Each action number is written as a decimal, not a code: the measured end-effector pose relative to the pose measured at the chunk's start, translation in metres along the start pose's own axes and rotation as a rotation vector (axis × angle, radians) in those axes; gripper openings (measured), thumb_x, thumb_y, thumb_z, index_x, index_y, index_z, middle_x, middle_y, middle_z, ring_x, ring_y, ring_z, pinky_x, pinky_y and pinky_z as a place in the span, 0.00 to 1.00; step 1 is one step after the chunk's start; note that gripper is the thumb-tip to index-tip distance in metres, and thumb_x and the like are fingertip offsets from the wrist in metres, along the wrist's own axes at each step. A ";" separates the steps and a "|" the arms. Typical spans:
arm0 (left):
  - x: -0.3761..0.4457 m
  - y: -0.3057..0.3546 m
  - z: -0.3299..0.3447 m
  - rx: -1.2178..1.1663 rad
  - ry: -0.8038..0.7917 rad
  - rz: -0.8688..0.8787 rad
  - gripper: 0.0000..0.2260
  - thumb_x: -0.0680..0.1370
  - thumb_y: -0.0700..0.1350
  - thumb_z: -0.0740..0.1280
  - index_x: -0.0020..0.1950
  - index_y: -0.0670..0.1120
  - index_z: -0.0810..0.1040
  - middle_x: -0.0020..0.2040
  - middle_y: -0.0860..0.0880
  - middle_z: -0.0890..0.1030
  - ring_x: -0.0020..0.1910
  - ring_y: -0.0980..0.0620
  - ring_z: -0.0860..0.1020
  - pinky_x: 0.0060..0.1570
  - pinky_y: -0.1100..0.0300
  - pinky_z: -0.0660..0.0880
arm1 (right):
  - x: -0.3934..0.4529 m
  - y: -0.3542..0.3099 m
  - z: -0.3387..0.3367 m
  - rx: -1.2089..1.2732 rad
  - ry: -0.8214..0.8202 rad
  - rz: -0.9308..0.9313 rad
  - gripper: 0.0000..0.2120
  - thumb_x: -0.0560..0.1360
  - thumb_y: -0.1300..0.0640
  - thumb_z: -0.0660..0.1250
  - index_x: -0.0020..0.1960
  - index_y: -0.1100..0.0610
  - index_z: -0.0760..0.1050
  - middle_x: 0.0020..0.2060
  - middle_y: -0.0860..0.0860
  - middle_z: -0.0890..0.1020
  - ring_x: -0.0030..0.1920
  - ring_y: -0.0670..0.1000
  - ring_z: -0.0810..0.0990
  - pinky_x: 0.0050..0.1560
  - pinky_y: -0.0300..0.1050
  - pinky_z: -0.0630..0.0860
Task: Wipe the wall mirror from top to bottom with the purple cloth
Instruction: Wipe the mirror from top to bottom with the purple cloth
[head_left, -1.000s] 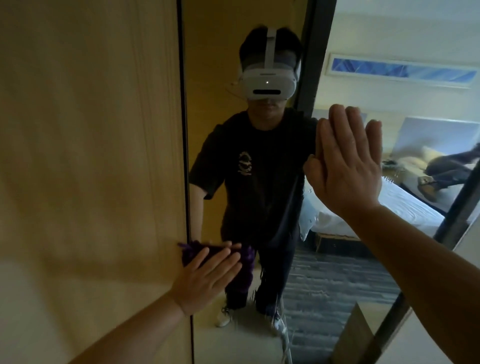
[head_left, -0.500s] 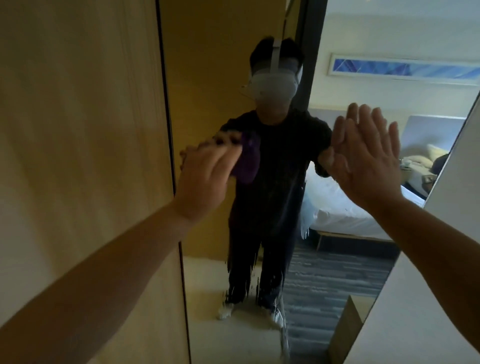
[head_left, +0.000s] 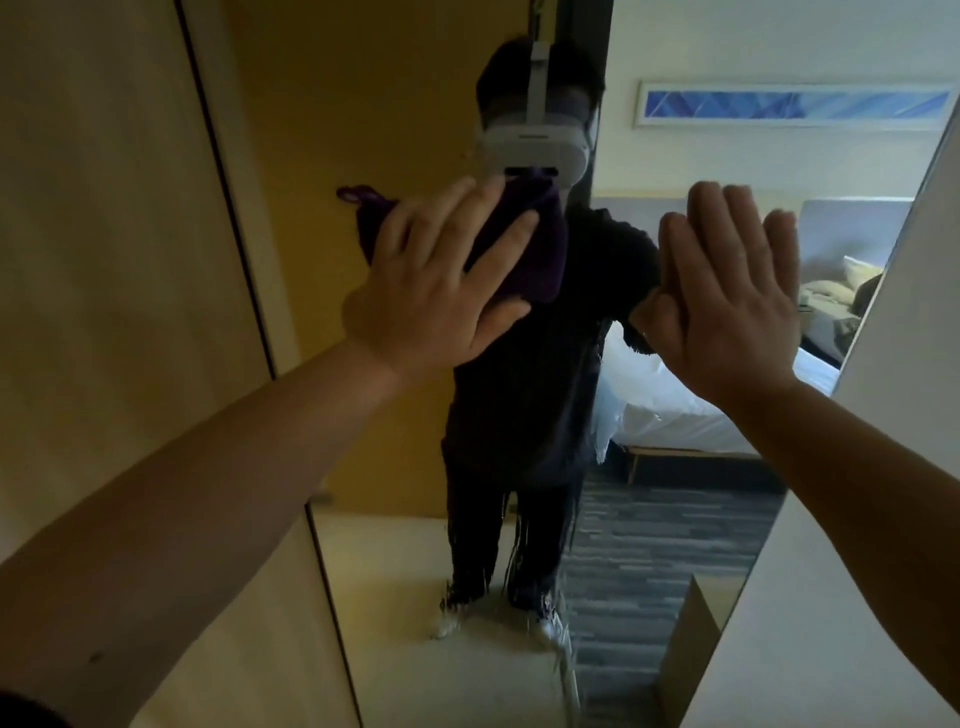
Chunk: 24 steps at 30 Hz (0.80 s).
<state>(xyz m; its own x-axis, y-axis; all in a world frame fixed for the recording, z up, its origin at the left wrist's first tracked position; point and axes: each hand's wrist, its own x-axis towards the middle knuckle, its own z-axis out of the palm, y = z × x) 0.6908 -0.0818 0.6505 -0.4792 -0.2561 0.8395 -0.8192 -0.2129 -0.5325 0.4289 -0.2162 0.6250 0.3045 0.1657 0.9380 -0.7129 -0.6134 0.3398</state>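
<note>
One wall mirror (head_left: 363, 130) is seen, framed at the left by one wooden panel (head_left: 104, 260) and at the right by one pale wall (head_left: 883, 467). One purple cloth (head_left: 524, 249) is counted against the glass. Two hands are shown: one left hand (head_left: 436, 291) and one right hand (head_left: 727, 306). In the reflection, one person wearing one white headset (head_left: 535, 145), one bed (head_left: 675, 410), and one long blue picture (head_left: 795, 104) at the far right are counted.

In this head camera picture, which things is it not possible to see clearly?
- Head view: top edge of the wall mirror, cut off by the frame.
- Head view: middle of the purple cloth, covered by the left hand.
- Head view: right hand palm, turned away; contact with the glass unclear.
</note>
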 end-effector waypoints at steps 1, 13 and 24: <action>-0.013 0.006 0.003 -0.010 0.024 0.025 0.27 0.83 0.61 0.52 0.75 0.47 0.71 0.72 0.39 0.72 0.69 0.39 0.72 0.62 0.43 0.67 | 0.000 0.000 0.000 0.006 0.001 0.000 0.25 0.82 0.52 0.60 0.76 0.60 0.66 0.76 0.60 0.63 0.76 0.63 0.61 0.77 0.60 0.51; -0.234 0.122 0.009 -0.254 -0.165 0.208 0.18 0.82 0.43 0.64 0.72 0.53 0.73 0.66 0.49 0.72 0.61 0.50 0.73 0.59 0.52 0.70 | -0.002 0.003 0.000 0.035 0.023 -0.004 0.24 0.82 0.55 0.60 0.75 0.61 0.66 0.74 0.62 0.66 0.75 0.66 0.64 0.74 0.66 0.57; -0.051 0.068 -0.009 -0.359 0.121 -0.114 0.23 0.78 0.39 0.73 0.71 0.46 0.71 0.56 0.41 0.78 0.52 0.39 0.78 0.48 0.44 0.76 | -0.001 0.017 -0.035 0.152 -0.121 0.095 0.25 0.84 0.51 0.56 0.78 0.60 0.61 0.77 0.61 0.61 0.77 0.65 0.57 0.78 0.62 0.48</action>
<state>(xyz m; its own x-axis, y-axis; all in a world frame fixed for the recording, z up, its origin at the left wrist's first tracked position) 0.6568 -0.0743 0.5721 -0.3951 -0.1326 0.9090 -0.9170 0.1153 -0.3817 0.3947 -0.2001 0.6323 0.3211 0.0132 0.9469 -0.6416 -0.7324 0.2278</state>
